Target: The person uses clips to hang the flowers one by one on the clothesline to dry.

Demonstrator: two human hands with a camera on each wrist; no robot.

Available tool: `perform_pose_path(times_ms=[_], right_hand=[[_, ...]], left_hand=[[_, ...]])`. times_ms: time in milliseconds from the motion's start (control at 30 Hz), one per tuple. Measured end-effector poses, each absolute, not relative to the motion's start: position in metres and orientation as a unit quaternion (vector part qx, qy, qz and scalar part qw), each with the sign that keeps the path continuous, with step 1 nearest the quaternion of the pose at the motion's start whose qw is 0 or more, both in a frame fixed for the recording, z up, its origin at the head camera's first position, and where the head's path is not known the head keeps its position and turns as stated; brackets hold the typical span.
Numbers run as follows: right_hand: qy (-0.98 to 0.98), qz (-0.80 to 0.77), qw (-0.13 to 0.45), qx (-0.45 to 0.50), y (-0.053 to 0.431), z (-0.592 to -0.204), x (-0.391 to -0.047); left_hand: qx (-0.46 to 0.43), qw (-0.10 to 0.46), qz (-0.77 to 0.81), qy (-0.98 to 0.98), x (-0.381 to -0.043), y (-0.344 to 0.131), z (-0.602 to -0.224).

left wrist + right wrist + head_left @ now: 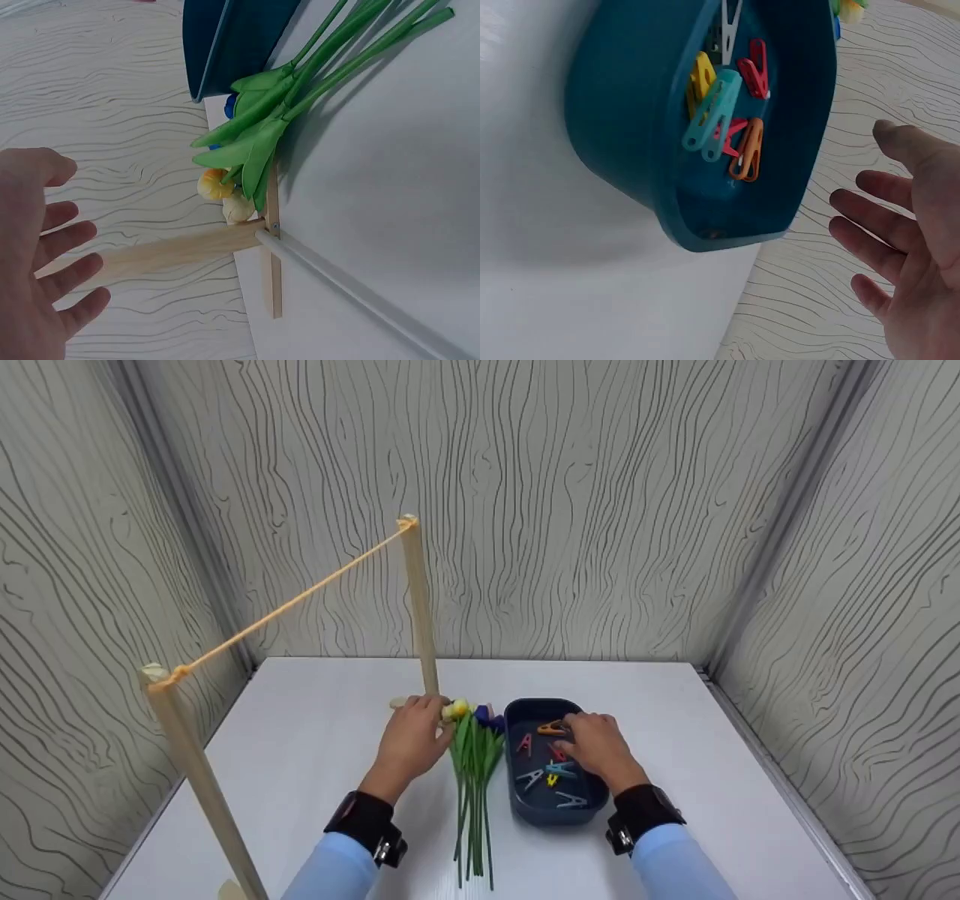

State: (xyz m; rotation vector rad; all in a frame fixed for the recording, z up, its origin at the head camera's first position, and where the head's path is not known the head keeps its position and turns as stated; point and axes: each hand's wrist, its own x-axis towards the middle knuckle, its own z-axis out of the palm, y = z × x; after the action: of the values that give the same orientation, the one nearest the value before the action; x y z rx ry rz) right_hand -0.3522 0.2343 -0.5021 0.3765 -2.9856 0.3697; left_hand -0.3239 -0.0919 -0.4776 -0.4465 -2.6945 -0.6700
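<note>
My left hand hovers just left of a bunch of artificial tulips, near the yellow blooms. In the left wrist view that hand has its fingers spread and holds nothing. The tulips lie on the table, their green stems toward me. Over the right side of a dark blue tub is my right hand, its fingers loosely bent. The right wrist view shows this hand apart from the tub with nothing in it. Inside the tub lie several clothespins, among them an orange one and a teal one.
At the left stand two wooden posts, a near one and a far one. An orange cord is strung between their tops. Patterned panels enclose the white table at the back and sides.
</note>
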Motion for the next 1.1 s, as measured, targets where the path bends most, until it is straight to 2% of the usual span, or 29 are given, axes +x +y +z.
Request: perform_pose_path(times_ms=[233, 433, 767, 967, 1100], right_hand=[[-0.989, 0.072, 0.017, 0.13, 0.234, -0.528, -0.35], [-0.989, 0.066, 0.011, 0.132, 0.233, -0.542, -0.346], [-0.99, 0.044, 0.047, 0.125, 0.234, -0.56, -0.345], [-0.987, 0.067, 0.067, 0.131, 0.233, -0.555, -0.342], [-0.982, 0.119, 0.085, 0.123, 0.23, -0.547, -0.341]], left_hand=[[-0.21, 0.113, -0.292, -0.926, -0.316, -0.067, -0.485], [-0.229, 0.116, -0.269, -0.928, -0.313, -0.057, -0.493], [-0.229, 0.089, -0.287, -0.926, -0.309, -0.049, -0.503], [-0.221, 0.058, -0.301, -0.926, -0.307, -0.046, -0.504], [-0.222, 0.063, -0.323, -0.918, -0.307, -0.047, -0.503]])
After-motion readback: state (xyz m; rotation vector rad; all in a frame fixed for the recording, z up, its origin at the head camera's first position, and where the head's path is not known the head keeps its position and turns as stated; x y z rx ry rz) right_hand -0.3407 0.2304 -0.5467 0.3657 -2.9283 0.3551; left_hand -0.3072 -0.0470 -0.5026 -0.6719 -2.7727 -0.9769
